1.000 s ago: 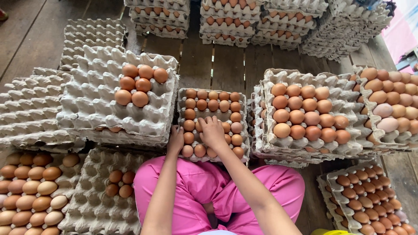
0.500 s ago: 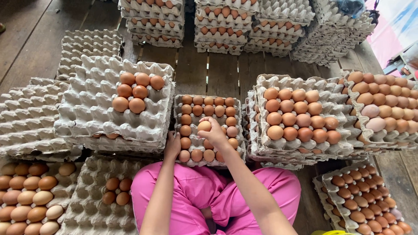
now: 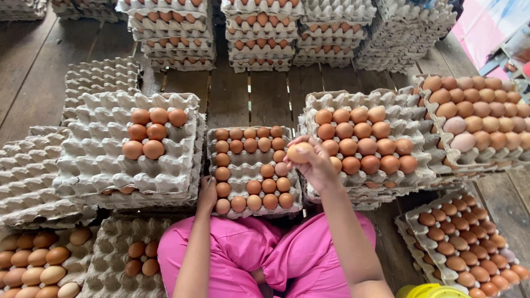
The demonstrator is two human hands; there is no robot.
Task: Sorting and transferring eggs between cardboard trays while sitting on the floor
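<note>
My right hand [image 3: 313, 161] is raised and holds a brown egg [image 3: 298, 152] between the fingers, over the gap between the middle tray [image 3: 243, 169] and the fuller tray on the right [image 3: 403, 127]. My left hand [image 3: 207, 194] rests on the near left edge of the middle tray, beside its column of small brown eggs. The middle grey pulp tray has eggs along its top row, left column and lower right part. My legs in pink trousers [image 3: 276, 254] are folded just below it.
A stack of grey trays on the left [image 3: 99, 171] carries several eggs. More egg-filled trays lie at the far right [image 3: 486, 116], lower right [image 3: 458, 243] and lower left [image 3: 33, 265]. Tall stacks of filled trays [image 3: 265, 33] stand behind on the wooden plank floor.
My right hand has lifted an egg off the middle tray and swung it right toward the fuller tray. My left hand has slid down to the tray's near left edge.
</note>
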